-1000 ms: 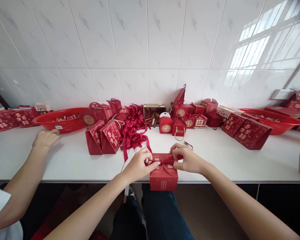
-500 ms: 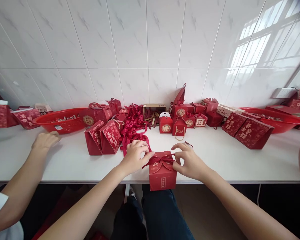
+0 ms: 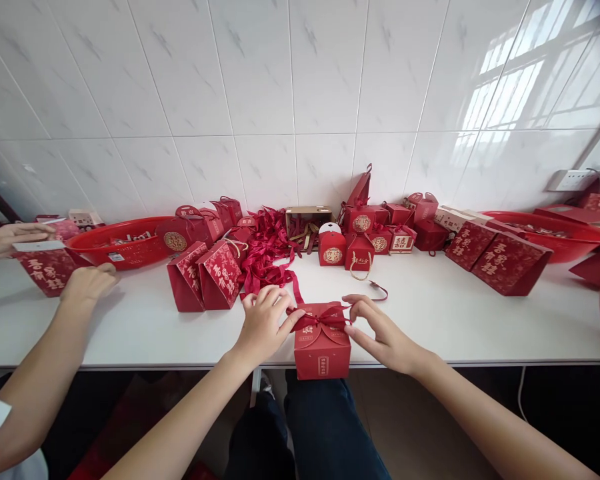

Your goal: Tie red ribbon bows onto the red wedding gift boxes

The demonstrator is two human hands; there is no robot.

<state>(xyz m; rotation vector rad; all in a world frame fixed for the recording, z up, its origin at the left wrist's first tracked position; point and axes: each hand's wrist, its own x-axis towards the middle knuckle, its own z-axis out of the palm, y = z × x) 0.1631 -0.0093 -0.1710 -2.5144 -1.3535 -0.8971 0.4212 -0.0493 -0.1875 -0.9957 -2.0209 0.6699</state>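
Observation:
A red gift box (image 3: 323,357) with gold lettering stands at the table's front edge, its front slightly overhanging. A dark red ribbon (image 3: 321,320) is tied in a bow across its scalloped top flaps. My left hand (image 3: 266,323) pinches the bow's left side between thumb and fingers. On the other side, my right hand (image 3: 384,333) has its thumb and fingertips closed at the bow's right loop, and the fingers partly hide the ribbon there. Behind my left hand lies a tangled heap of red ribbons (image 3: 269,247).
Two printed red boxes (image 3: 221,273) stand to the left, similar ones (image 3: 511,263) to the right. Red baskets (image 3: 130,257) sit on both sides. Small boxes (image 3: 363,220) and an open carton (image 3: 309,212) line the wall. Co-workers' arms (image 3: 63,327) reach in at both edges.
The bow's right loop is looser and fuller, and my right hand has opened somewhat around it. At far left, a co-worker's hand has come in and a printed box has moved nearer.

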